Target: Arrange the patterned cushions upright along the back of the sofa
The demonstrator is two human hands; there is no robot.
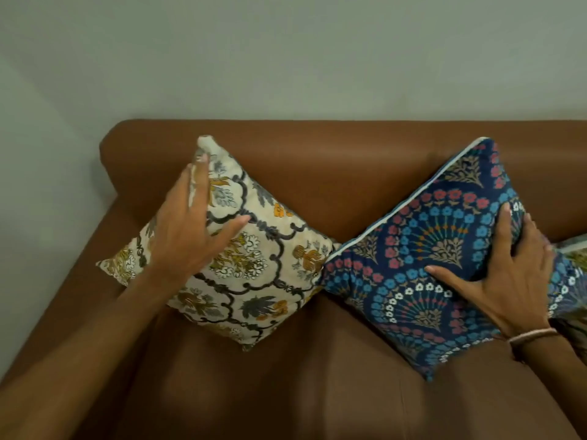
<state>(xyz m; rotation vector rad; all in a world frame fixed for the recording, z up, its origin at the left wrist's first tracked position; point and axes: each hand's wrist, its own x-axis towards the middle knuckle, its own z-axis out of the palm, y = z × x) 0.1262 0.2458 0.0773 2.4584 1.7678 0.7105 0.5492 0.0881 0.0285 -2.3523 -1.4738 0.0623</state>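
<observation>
Two bare forearms reach forward over a brown leather sofa [317, 376]. Left hand [190, 230] lies flat, fingers spread wide, on a cream floral cushion [263, 268]. Right hand [511, 281], fingers splayed, presses a navy patterned cushion [413, 255]. Both cushions lean diamond-wise against the backrest, corners touching, below a pale wall [286, 52].
</observation>
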